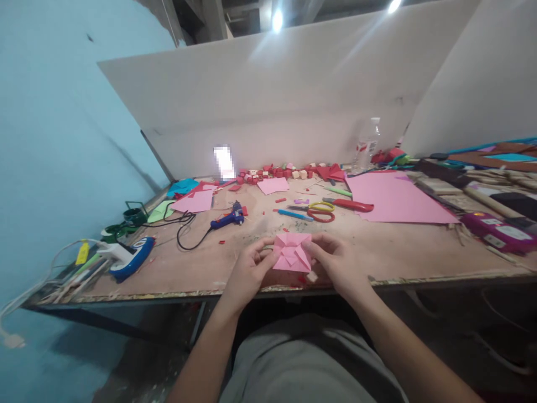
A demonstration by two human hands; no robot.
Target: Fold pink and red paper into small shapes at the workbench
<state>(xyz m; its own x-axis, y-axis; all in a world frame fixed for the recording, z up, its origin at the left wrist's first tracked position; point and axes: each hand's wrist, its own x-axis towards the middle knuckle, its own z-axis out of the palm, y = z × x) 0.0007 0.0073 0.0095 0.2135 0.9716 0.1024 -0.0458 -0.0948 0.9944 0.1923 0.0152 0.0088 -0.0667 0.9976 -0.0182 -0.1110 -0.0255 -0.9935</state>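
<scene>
— Paper, where's the folded pink paper (291, 253) sitting?
— Over the near edge of the bench (398, 252), pinched from both sides: left hand (248, 272) fingers clamped on its left edge, right hand (335, 263) fingers clamped on its right.
— Hand pose?
— Both forearms reach forward from below, thumbs on top.
— Anything readable?
— Labels on the purple box (497, 230) are too small.

wall (50, 112): blue, left | partition boards (272, 106): white | ceiling lamps (277, 21): lit
</scene>
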